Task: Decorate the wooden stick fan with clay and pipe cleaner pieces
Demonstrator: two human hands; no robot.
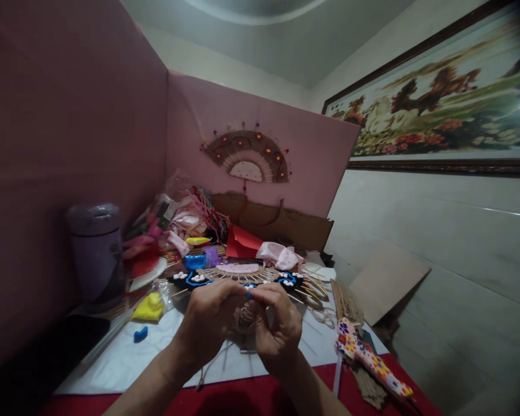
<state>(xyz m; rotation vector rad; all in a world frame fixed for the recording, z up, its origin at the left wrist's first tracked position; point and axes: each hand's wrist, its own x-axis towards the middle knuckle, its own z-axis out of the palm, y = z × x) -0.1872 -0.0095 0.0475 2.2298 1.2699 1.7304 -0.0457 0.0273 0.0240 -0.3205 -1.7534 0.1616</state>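
My right hand: fingertips pinched on a small blue clay piece, just before the stick-ribbed fan. My left hand: fingertips against the piece; whether gripping, I cannot tell. On the white sheet, leftward: blue clay lump, yellow packet.

A white sheet is giving room beside the left hand, but a blue lump is sitting there. A fan is blocking the front.
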